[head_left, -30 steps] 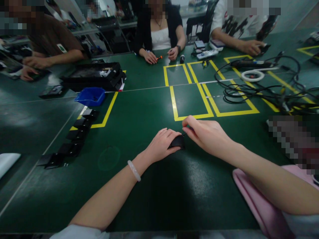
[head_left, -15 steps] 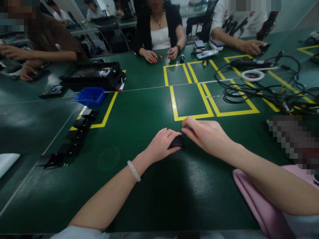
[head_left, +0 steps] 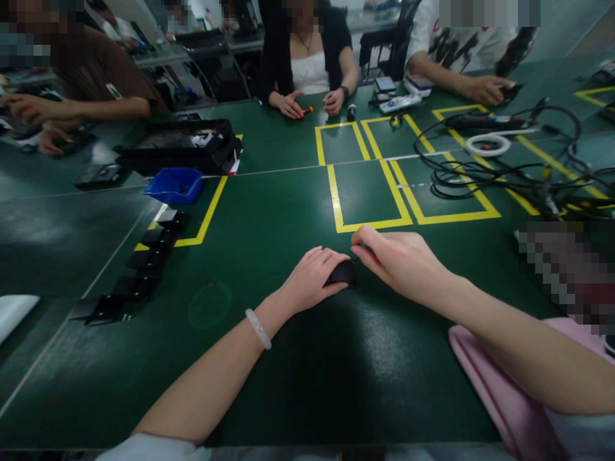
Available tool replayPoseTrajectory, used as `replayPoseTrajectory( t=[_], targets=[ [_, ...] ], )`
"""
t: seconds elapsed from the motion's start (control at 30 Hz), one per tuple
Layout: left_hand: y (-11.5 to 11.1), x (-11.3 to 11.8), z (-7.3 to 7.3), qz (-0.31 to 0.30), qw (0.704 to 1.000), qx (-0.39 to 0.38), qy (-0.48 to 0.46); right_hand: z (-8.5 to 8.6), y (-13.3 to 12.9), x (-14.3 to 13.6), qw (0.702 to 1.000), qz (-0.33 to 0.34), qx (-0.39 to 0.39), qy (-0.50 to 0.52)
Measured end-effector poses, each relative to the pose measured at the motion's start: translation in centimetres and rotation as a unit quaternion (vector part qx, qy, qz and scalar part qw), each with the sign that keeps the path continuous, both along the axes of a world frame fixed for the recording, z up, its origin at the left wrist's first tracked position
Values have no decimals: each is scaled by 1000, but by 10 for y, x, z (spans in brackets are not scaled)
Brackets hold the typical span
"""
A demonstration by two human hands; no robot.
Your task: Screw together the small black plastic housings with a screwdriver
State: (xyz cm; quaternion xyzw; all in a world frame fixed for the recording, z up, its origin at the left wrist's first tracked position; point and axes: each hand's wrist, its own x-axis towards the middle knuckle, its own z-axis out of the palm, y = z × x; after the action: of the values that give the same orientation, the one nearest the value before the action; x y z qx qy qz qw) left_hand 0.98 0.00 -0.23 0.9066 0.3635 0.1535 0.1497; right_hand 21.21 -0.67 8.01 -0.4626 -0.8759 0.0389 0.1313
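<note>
My left hand (head_left: pixel 314 278), a pale bangle (head_left: pixel 258 329) on its wrist, is closed around a small black block-like part (head_left: pixel 342 274) and steadies it low over the green table. Fingertips cover its far side, so its exact kind does not show. My right hand (head_left: pixel 396 259) pinches a thin dark-shafted tool (head_left: pixel 355 259) whose tip meets the right end of the black part. The fingers hide the tool's handle.
Several black parts (head_left: pixel 139 285) stand in a slanting row at left, below a blue bin (head_left: pixel 173 186) and a black tray (head_left: pixel 177 147). Black cables (head_left: pixel 451 182) coil at right. Pink cloth (head_left: pixel 500 378) lies under my right forearm. Co-workers sit across the table.
My hands and the black part keep almost the same pose. Across the table, a co-worker's hand by an orange-and-black item has shifted slightly; the left co-worker's raised hand moved a little right.
</note>
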Motion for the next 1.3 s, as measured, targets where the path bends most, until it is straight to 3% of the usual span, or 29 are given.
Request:
replayPoseTrajectory(
  t=[1.3],
  targets=[
    [0, -1, -1, -1, 1000, -4, -4, 1, -1, 2, 1000, 20, -2, -9]
  ],
)
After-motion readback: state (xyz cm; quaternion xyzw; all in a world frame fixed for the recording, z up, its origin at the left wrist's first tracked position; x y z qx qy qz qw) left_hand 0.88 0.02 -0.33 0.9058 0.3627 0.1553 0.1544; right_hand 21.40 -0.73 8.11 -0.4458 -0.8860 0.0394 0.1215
